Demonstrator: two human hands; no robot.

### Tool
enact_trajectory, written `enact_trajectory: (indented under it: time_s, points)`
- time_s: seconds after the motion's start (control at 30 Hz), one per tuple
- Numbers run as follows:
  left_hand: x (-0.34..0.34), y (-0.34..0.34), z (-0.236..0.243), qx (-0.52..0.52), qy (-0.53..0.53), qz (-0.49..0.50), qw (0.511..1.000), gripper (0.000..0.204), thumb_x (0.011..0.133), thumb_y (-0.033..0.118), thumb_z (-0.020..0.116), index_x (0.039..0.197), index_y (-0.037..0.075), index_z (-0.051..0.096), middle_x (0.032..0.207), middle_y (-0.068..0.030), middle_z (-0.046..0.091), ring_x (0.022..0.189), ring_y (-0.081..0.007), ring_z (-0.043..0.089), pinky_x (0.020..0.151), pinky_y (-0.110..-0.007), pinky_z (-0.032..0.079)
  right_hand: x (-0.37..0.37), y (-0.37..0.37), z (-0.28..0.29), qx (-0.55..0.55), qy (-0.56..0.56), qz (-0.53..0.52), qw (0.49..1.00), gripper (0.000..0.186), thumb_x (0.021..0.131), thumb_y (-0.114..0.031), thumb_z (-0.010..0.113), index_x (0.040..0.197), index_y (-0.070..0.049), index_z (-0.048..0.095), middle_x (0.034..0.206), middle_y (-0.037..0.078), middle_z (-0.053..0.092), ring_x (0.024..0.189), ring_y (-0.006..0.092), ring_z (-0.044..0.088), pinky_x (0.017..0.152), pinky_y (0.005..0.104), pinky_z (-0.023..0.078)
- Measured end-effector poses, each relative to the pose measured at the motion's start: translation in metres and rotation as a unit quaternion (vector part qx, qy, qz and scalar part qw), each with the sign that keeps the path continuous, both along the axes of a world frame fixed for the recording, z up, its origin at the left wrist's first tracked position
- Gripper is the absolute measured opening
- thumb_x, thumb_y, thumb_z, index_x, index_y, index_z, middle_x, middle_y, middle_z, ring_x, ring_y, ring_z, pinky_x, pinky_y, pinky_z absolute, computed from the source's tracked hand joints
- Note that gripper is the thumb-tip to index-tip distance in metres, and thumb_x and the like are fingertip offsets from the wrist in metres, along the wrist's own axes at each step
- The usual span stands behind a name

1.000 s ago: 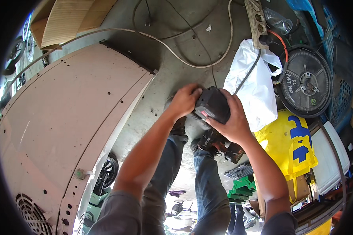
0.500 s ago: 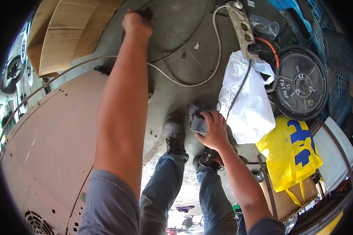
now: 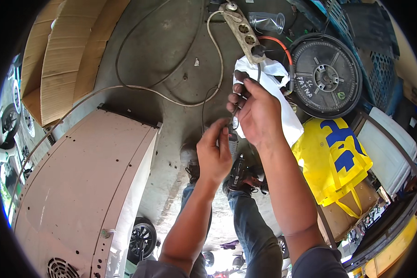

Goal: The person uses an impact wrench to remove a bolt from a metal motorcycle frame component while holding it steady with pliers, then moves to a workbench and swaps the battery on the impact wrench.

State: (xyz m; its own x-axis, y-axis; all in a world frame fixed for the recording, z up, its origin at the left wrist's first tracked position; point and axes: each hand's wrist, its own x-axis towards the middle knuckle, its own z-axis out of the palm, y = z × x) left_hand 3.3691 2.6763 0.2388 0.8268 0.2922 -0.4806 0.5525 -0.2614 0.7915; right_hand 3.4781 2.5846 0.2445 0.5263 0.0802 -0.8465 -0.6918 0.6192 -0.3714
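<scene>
My left hand (image 3: 214, 150) is closed, thumb and fingers pinching a thin dark cable (image 3: 203, 113) above the floor. Beside it, slightly farther up, my right hand (image 3: 259, 109) has its palm turned up and its blackened fingers curled round a part of the same cable. Just beneath the hands, a grey boxy device (image 3: 234, 143) shows partly between my shoes; my left hand hides some of it. A black object with pale markings (image 3: 237, 173) lies by my right shoe.
A pale power strip (image 3: 243, 34) lies at the far side, near a white plastic bag (image 3: 289, 123) and a round black motor wheel (image 3: 326, 76). A yellow bag (image 3: 331, 162) is at right. A beige metal cabinet (image 3: 83, 180) and cardboard (image 3: 72, 60) stand left.
My left hand has come back from the far floor to near my right hand. My right hand has left the grey device and risen, palm up. The view has shifted.
</scene>
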Motion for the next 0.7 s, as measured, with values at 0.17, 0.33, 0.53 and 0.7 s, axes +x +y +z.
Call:
enact_trajectory:
  time_s: [0.17, 0.33, 0.53, 0.7]
  points:
    - [-0.059, -0.014, 0.067, 0.083, 0.03, -0.067, 0.994, 0.064, 0.081, 0.004, 0.062, 0.14, -0.001, 0.036, 0.134, -0.0215, 0.046, 0.12, -0.0336, 0.051, 0.102, -0.041, 0.038, 0.049, -0.061, -0.095, -0.496, -0.124, 0.252, 0.821, 0.037, 0.098, -0.034, 0.047, 0.102, -0.001, 0.063, 0.093, 0.017, 0.066, 0.082, 0.0317, 0.064, 0.072, 0.0421, 0.047]
    - [-0.121, -0.025, 0.096, -0.112, 0.159, -0.081, 0.977, 0.04, 0.082, 0.006, 0.065, 0.12, 0.001, 0.054, 0.109, -0.0162, 0.061, 0.098, -0.0277, 0.063, 0.085, -0.036, 0.049, 0.128, -0.095, -0.123, -0.67, -0.152, 0.487, 0.539, 0.037, 0.092, -0.042, 0.054, 0.109, -0.013, 0.068, 0.103, 0.018, 0.066, 0.098, 0.0373, 0.061, 0.082, 0.0436, 0.048]
    - [-0.117, -0.046, 0.1, -0.14, 0.172, -0.21, 0.952, 0.036, 0.081, 0.014, 0.067, 0.115, 0.005, 0.058, 0.108, -0.0171, 0.061, 0.096, -0.0365, 0.061, 0.083, -0.042, 0.05, 0.163, -0.087, -0.117, -0.659, -0.202, 0.562, 0.458, 0.035, 0.091, -0.038, 0.052, 0.105, -0.011, 0.069, 0.114, 0.015, 0.065, 0.108, 0.0346, 0.06, 0.092, 0.0464, 0.046]
    - [-0.11, -0.037, 0.095, -0.133, 0.188, -0.178, 0.957, 0.033, 0.081, 0.011, 0.066, 0.112, 0.004, 0.059, 0.106, -0.0174, 0.062, 0.095, -0.0363, 0.062, 0.082, -0.041, 0.05, 0.163, -0.073, -0.123, -0.666, -0.164, 0.676, 0.269, 0.031, 0.082, -0.02, 0.052, 0.105, -0.009, 0.07, 0.115, 0.015, 0.066, 0.112, 0.0298, 0.06, 0.098, 0.0521, 0.038]
